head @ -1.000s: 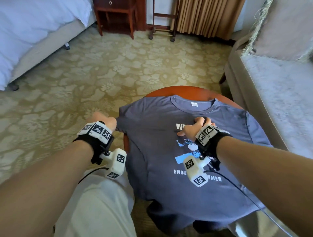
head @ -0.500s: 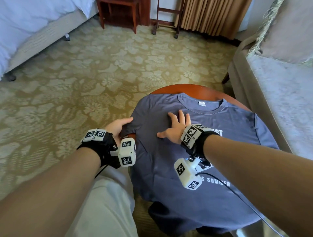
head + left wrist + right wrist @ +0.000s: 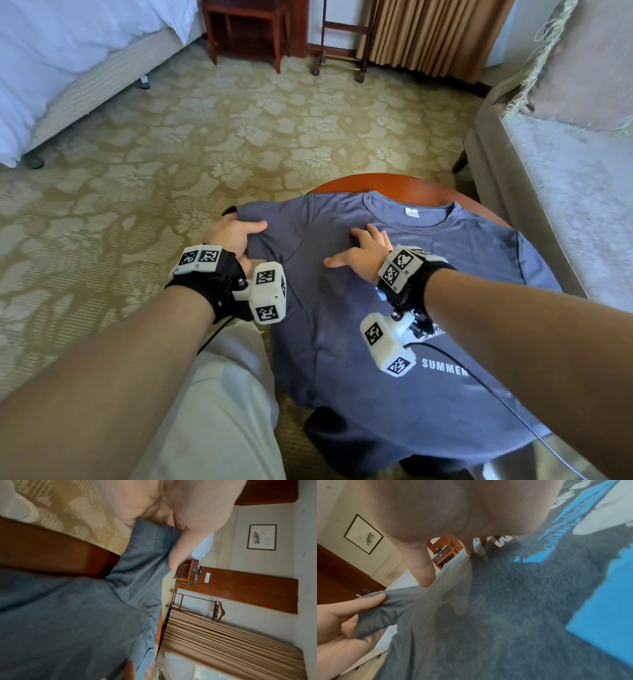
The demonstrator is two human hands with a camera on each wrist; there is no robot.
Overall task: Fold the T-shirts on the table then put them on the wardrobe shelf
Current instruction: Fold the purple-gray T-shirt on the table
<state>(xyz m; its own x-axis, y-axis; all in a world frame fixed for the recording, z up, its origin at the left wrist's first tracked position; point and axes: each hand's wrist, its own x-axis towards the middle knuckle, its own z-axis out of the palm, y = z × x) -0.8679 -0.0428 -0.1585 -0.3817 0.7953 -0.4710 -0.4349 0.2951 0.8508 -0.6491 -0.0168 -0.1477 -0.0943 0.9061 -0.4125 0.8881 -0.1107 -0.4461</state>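
Note:
A slate-blue T-shirt [image 3: 404, 394] with a white and blue print lies face up on a round wooden table [image 3: 387, 183], collar away from me. My left hand [image 3: 236, 233] pinches its left sleeve [image 3: 150, 545] between thumb and fingers and holds it lifted over the table's left edge. The same grip shows in the right wrist view, where the left hand [image 3: 349, 615] bunches the sleeve cloth [image 3: 376, 614]. My right hand [image 3: 363, 251] lies flat on the chest of the T-shirt [image 3: 513, 608], fingers spread, just below the collar.
A bed [image 3: 68, 58] stands at the far left and a grey sofa [image 3: 565, 192] close on the right. A wooden nightstand [image 3: 246, 31], a valet stand [image 3: 342, 37] and curtains [image 3: 431, 34] line the far wall. Patterned carpet [image 3: 205, 137] lies between. My pale trouser leg [image 3: 219, 411] is beside the table.
My left hand has reached in, taken the left sleeve and lifted it towards the chest. My right hand slid left across the chest and now lies spread flat.

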